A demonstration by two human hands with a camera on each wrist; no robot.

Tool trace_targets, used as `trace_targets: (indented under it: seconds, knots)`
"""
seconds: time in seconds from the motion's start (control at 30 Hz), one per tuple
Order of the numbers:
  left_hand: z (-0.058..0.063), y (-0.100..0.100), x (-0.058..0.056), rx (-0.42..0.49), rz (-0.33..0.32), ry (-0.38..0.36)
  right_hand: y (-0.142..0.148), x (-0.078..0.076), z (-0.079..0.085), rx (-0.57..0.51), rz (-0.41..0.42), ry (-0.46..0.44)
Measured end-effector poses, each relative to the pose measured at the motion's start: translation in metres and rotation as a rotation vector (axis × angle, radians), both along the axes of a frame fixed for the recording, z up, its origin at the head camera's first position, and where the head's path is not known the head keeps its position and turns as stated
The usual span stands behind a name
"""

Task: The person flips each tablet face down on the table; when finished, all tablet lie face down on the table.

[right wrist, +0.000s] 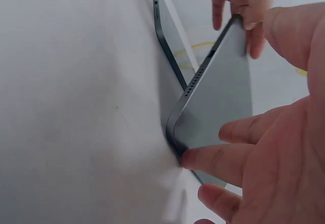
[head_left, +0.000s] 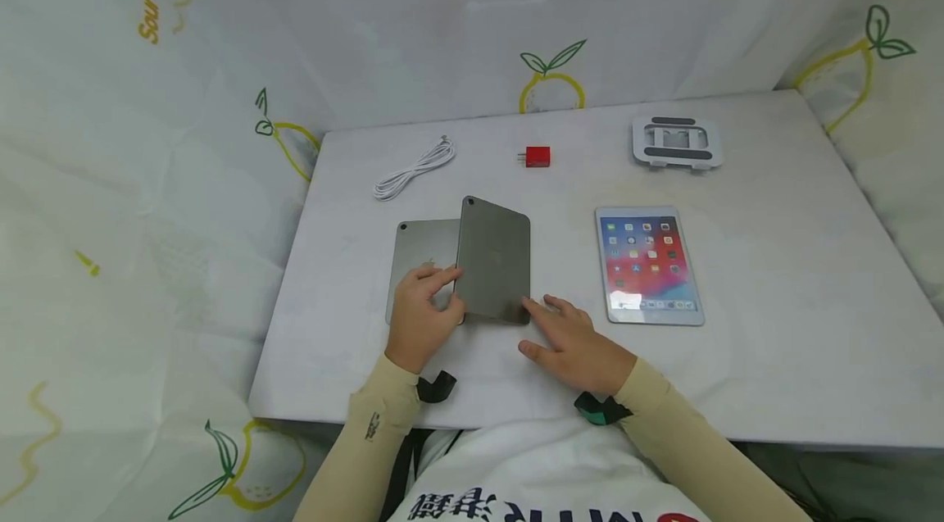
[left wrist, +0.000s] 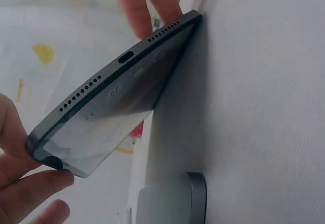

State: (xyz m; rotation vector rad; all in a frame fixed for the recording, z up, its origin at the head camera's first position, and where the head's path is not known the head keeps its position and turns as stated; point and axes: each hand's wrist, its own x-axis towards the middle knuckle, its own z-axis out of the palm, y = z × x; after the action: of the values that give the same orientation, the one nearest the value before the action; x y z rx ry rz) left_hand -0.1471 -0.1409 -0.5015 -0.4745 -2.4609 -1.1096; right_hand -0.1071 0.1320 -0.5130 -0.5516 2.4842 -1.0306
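A dark grey tablet (head_left: 496, 260) is tilted up on its right long edge, its back toward the head camera. My left hand (head_left: 422, 315) pinches its raised left edge near the lower corner, thumb and fingers on opposite faces. Fingers of my right hand (head_left: 578, 346) are extended and touch the back at the lower right corner. The left wrist view shows the tablet's speaker holes and charging port (left wrist: 126, 57), with its screen turned downward. Beneath and to the left lies a second grey tablet (head_left: 420, 245), back up, partly covered by the tilted one.
A silver-white tablet (head_left: 649, 264) lies to the right, screen lit with app icons. Along the back are a coiled white cable (head_left: 415, 170), a red plug adapter (head_left: 537, 156) and a folded white stand (head_left: 677, 143). Everything rests on a white table (head_left: 782, 342); a white printed sheet hangs around it.
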Motion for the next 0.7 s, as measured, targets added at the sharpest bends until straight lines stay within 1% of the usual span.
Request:
trace_targets:
  seconds: [0.13, 0.23, 0.37, 0.6, 0.7]
  knots:
    - [-0.006, 0.004, -0.002, -0.099, 0.015, -0.067, 0.004, 0.001, 0.002, 0.019, -0.025, 0.019]
    - [-0.005, 0.009, -0.003, -0.199, 0.015, -0.144, 0.007, 0.003, 0.004, 0.033, -0.044, 0.015]
    - [-0.003, 0.017, -0.003, -0.324, 0.014, -0.225, 0.010, 0.006, 0.005, 0.061, -0.067, 0.020]
    - [-0.003, 0.029, -0.002, -0.468, -0.008, -0.291, 0.015, 0.010, 0.006, 0.072, -0.102, 0.066]
    - [-0.005, 0.032, 0.000, -0.497, -0.023, -0.307, 0.016, 0.012, 0.007, 0.084, -0.111, 0.069]
